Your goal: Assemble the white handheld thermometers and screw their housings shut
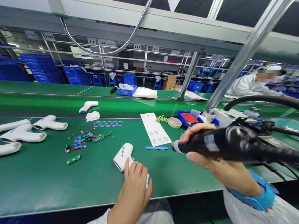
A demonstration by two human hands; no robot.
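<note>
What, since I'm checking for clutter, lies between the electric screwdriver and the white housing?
The head view shows a blue strip on the green mat, between the screwdriver in the right hand and the white housing in the left.

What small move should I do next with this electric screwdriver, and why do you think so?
Probably bring the tip of the black electric screwdriver across to the white pistol-shaped housing. Your right hand grips the driver with its tip pointing toward the housing, and your left hand holds the housing steady on the green bench mat.
</note>
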